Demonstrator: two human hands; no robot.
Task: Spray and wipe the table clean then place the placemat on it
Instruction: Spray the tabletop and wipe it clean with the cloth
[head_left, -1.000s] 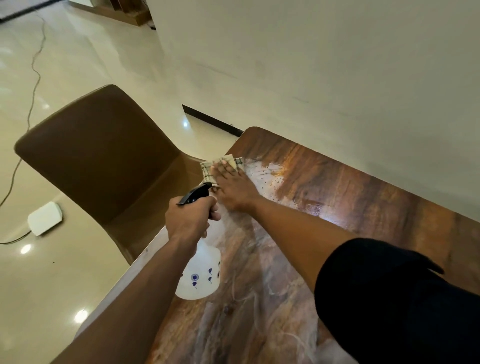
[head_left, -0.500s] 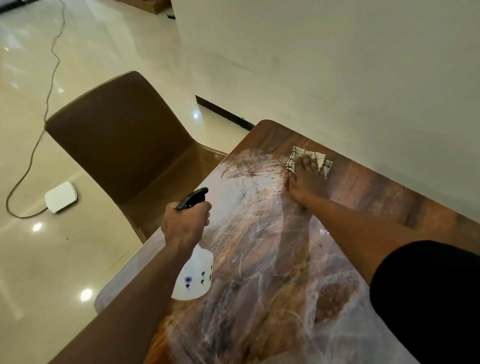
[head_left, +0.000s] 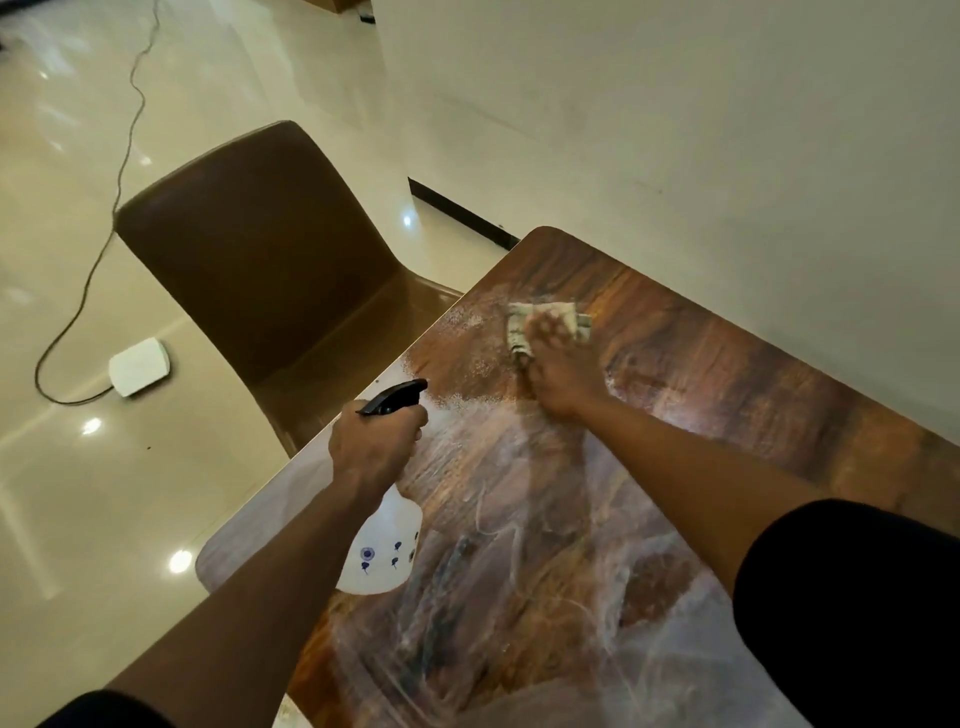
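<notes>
Room: a glossy cream tile floor (head_left: 156, 519) with light spots, and a plain pale wall (head_left: 675, 130) just behind the far edge of the bench.
Bench: a wooden top (head_left: 753, 395) with strong brown grain; the near part is covered with whitish streaks and smears, and fine droplets lie near the far left corner.
Right fingers: the fingers (head_left: 550, 327) are blurred, so I cannot tell if they lie flat or curl; they are on top of the cloth.
Cloth: a small folded checked cloth (head_left: 519, 325), cream with dark lines, on the bench near the far left corner, under the right hand (head_left: 563, 374).
Left fingers: they curl around the neck of the spray bottle, just under the black trigger head (head_left: 395, 397).
Spray bottle: a white bottle (head_left: 382, 551) with small blue flower marks; it hangs below the left hand (head_left: 371, 449), at the left edge of the bench.
Arms: both forearms are bare, with black sleeves (head_left: 852, 613) at the upper arms.
Chair: a brown chair (head_left: 260, 249) stands by the left side of the bench.
Floor items: a white box (head_left: 139, 366) with a dark cable (head_left: 98, 254) lies on the floor beyond the chair.
</notes>
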